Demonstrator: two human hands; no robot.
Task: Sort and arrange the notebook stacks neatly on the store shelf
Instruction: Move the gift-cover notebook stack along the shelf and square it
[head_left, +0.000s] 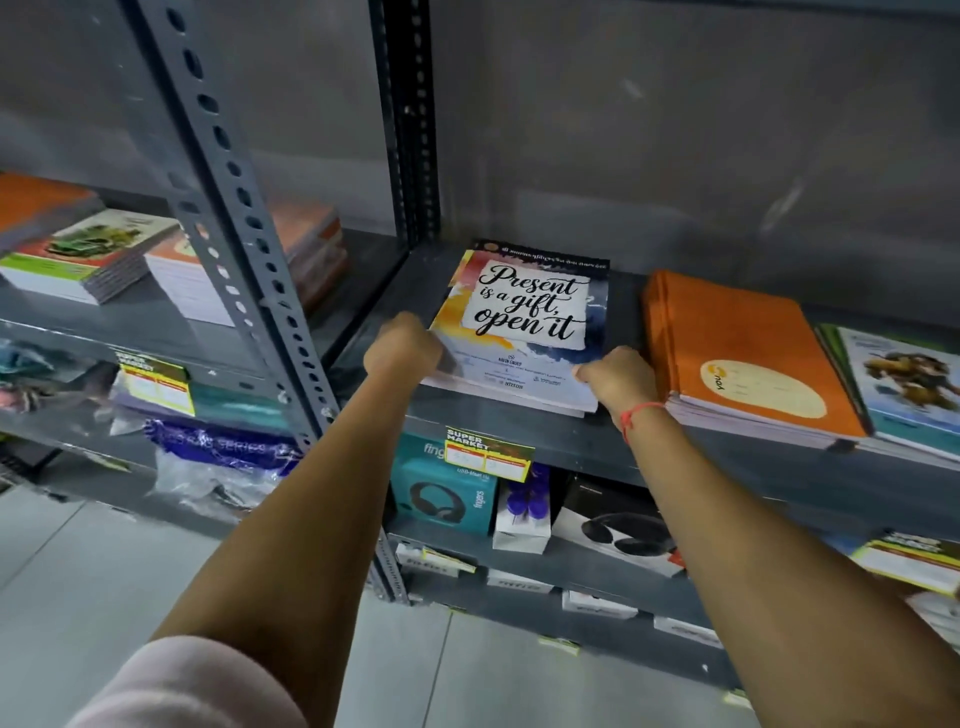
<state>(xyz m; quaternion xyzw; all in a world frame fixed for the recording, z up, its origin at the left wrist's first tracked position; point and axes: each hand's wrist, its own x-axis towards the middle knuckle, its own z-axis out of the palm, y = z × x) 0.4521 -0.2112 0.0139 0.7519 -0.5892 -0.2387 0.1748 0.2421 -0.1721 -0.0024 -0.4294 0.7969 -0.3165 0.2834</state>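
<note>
A short stack of notebooks (524, 312), its top cover reading "Present is a gift, open it", lies on the grey metal shelf (571, 441). My left hand (402, 345) grips the stack's near left corner. At the near right corner, my right hand (618, 376) holds the stack with the thumb on the cover. Right of it lies an orange notebook stack (748, 353), and further right a stack with a pictured cover (904, 384).
A slotted steel upright (244, 228) divides this bay from the left one, where more notebook stacks (88, 249) lie. Below are boxed headphones (441, 493) and yellow price tags (488, 452). Grey back wall behind; tiled floor beneath.
</note>
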